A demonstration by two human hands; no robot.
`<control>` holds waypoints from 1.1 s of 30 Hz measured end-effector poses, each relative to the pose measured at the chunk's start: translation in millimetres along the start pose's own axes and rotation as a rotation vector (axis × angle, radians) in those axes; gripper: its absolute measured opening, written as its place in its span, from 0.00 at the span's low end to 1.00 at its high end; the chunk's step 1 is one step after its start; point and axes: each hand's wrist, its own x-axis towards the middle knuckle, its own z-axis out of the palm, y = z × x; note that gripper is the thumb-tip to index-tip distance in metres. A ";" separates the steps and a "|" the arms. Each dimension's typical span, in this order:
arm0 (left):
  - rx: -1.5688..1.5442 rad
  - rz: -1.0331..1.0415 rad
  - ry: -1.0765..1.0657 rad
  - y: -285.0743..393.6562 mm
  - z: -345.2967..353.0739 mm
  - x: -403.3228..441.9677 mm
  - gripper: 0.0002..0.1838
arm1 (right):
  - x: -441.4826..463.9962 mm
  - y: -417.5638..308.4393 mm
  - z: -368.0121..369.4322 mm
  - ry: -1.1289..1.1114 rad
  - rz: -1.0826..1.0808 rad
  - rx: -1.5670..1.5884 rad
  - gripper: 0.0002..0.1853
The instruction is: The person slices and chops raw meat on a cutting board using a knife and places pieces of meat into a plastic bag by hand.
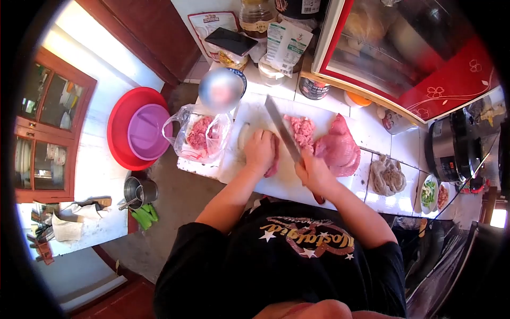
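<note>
Left to right: clear plastic bag (200, 134) of cut meat, left of center. Left hand (258, 151) curled over a raw meat strip (274, 159) on the white cutting board (289, 183), mid-frame. Knife (283, 129) angled between strip and chopped meat (302, 130); right hand (314, 173) wrapped around its handle. Meat slab (338, 151) right of that. Reads as mid-cutting; next move calls for left fingertips tucked clear, blade squared to strip.

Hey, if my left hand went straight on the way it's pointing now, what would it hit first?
Beyond the strip of meat it's touching, your left hand would probably meet the knife blade first, though depth is hard to judge here.
</note>
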 end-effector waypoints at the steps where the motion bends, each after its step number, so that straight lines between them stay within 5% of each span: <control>1: -0.007 -0.001 0.000 1.2 0.6 -0.1 0.12 | -13.6 -4.5 -3.4 -0.017 -0.083 -0.105 0.11; 7: -0.035 0.072 0.109 2.3 1.0 2.2 0.07 | -36.8 -11.5 13.9 -0.188 0.132 -0.287 0.18; 10: 0.019 0.051 0.072 -1.6 1.6 0.6 0.07 | 15.4 3.7 36.2 -0.026 0.056 -0.243 0.13; 14: -0.085 0.157 0.044 5.0 -17.2 4.8 0.07 | 49.8 -15.1 14.8 -0.086 0.189 -0.025 0.09; 19: -0.018 0.005 0.007 1.5 -3.4 1.3 0.08 | -37.3 -21.9 -0.5 -0.057 0.017 -0.146 0.08; 21: -0.039 0.038 0.044 1.7 -2.6 2.8 0.07 | -52.0 -31.8 -2.3 -0.131 0.131 -0.208 0.11; 27: -0.032 0.068 0.038 1.2 -3.0 2.0 0.10 | 2.9 -33.1 16.3 0.011 0.093 -0.178 0.22; 33: -0.120 0.155 0.014 6.7 -19.8 6.0 0.12 | 24.8 -0.4 24.5 0.015 -0.066 -0.280 0.19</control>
